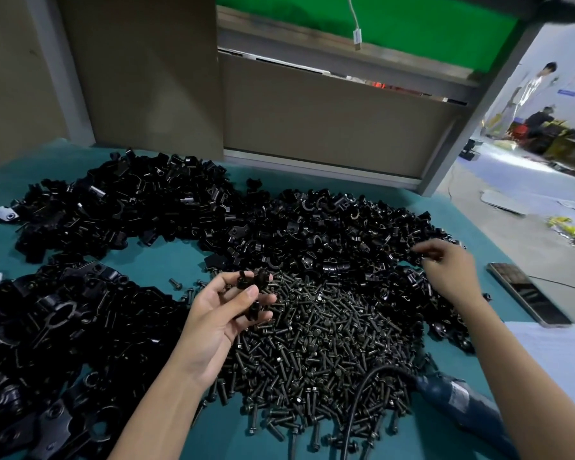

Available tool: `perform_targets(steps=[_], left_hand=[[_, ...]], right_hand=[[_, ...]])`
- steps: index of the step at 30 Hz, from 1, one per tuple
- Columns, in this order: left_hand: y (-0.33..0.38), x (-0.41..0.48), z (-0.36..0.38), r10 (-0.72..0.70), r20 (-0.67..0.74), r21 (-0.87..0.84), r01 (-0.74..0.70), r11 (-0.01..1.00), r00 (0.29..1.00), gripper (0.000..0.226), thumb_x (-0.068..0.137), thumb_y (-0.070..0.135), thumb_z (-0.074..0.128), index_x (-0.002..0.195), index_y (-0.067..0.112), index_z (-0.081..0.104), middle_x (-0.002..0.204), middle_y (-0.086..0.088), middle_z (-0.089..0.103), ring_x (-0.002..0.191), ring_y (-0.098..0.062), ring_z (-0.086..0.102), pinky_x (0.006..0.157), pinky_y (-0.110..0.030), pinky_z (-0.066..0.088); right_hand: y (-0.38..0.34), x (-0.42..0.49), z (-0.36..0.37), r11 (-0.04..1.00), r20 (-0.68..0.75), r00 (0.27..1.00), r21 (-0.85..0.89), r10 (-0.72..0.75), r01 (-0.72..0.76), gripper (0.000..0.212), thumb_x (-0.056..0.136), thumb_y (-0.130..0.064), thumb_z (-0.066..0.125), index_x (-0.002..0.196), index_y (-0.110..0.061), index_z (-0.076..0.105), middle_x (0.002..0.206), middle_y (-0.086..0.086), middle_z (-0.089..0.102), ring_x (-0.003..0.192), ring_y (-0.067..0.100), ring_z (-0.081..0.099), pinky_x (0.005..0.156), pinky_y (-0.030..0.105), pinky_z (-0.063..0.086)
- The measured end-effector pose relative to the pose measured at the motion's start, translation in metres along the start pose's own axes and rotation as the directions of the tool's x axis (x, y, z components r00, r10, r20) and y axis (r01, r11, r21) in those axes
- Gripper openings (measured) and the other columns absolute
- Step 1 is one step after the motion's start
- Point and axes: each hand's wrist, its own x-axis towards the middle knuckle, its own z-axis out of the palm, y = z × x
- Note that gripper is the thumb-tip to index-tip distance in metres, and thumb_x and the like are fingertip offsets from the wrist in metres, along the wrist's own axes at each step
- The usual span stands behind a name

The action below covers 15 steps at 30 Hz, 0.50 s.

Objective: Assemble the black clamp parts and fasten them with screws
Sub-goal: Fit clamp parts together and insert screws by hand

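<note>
Closest in, at the near right, a blue power screwdriver (pixel 458 396) lies on the teal table (pixel 186 260). Its black cable (pixel 356 403) arches over a broad heap of dark screws (pixel 322 343), which lie pointing every way in the middle of the table.

The person's two bare forearms reach in from the near edge. The left hand (pixel 226 313) is raised over the left edge of the screw heap, palm turned up and facing the person. Its thumb and curled fingertips pinch a small black clamp part (pixel 254 293). The part's long axis runs roughly from near to far, with a short arm sticking out to the left at its far end; finer detail is too dark to make out.

The right hand (pixel 445 270) stretches farther out to the right, palm down and wrist bent. Its fingertips are drawn together on a heap of small clamp pieces (pixel 329 227) that lies beyond and to the right of the screws. The hand is blurred, so I cannot tell whether it grips a piece.

More black clamp halves (pixel 113 207) are heaped at the far left, and larger black brackets (pixel 47 343) fill the near left. A dark phone (pixel 525 293) lies flat at the right edge of the table, its long side running near to far. A brown board (pixel 312 121) stands behind the table.
</note>
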Motion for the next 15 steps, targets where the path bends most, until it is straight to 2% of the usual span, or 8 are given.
perform_targets(steps=[3,5,9,12,15], left_hand=[[0.001,0.000,-0.002,0.008,-0.004,-0.007,-0.008,1.000,1.000,0.034,0.079,0.009,0.067,0.112,0.003,0.060,0.110,-0.015,0.074,0.092,-0.030,0.074,0.067,-0.032,0.061],[0.002,0.001,-0.003,0.008,-0.008,-0.008,-0.009,1.000,1.000,0.034,0.079,0.009,0.067,0.112,0.003,0.060,0.109,-0.015,0.074,0.092,-0.031,0.074,0.067,-0.032,0.061],[0.001,0.001,-0.002,0.003,-0.009,-0.006,-0.003,1.000,1.000,0.034,0.078,0.010,0.068,0.111,0.004,0.060,0.110,-0.016,0.074,0.092,-0.030,0.074,0.067,-0.032,0.061],[0.001,0.001,-0.002,0.003,-0.009,-0.014,-0.003,1.000,1.000,0.035,0.078,0.010,0.068,0.112,0.004,0.060,0.107,-0.016,0.073,0.092,-0.030,0.074,0.067,-0.032,0.060],[0.002,0.001,-0.002,0.007,-0.004,-0.020,-0.007,1.000,1.000,0.034,0.078,0.009,0.068,0.111,0.004,0.060,0.107,-0.015,0.074,0.091,-0.029,0.074,0.067,-0.032,0.060]], right_hand=[[-0.036,0.000,0.022,0.991,0.102,0.989,0.095,-0.108,0.099,0.035,0.090,0.007,0.058,0.089,-0.025,0.071,0.091,-0.003,0.071,0.069,0.006,0.063,0.051,0.011,0.046],[-0.060,-0.007,0.038,0.976,0.170,0.963,0.107,-0.207,0.191,0.026,0.091,-0.002,0.065,0.090,-0.026,0.072,0.087,-0.009,0.070,0.075,0.000,0.062,0.060,0.008,0.046],[-0.097,-0.025,0.074,0.943,0.306,0.895,0.044,-0.326,0.329,0.009,0.090,-0.021,0.072,0.097,-0.019,0.075,0.089,-0.007,0.071,0.083,0.009,0.063,0.082,0.030,0.055],[-0.111,-0.032,0.097,0.913,0.376,0.882,-0.172,-0.285,0.369,0.032,0.086,-0.042,0.073,0.110,-0.021,0.071,0.102,0.002,0.071,0.108,0.019,0.058,0.090,0.037,0.052],[-0.117,-0.032,0.108,0.882,0.353,0.895,-0.280,-0.272,0.378,0.038,0.085,-0.044,0.074,0.114,-0.021,0.068,0.103,0.004,0.071,0.119,0.022,0.050,0.096,0.038,0.045]])
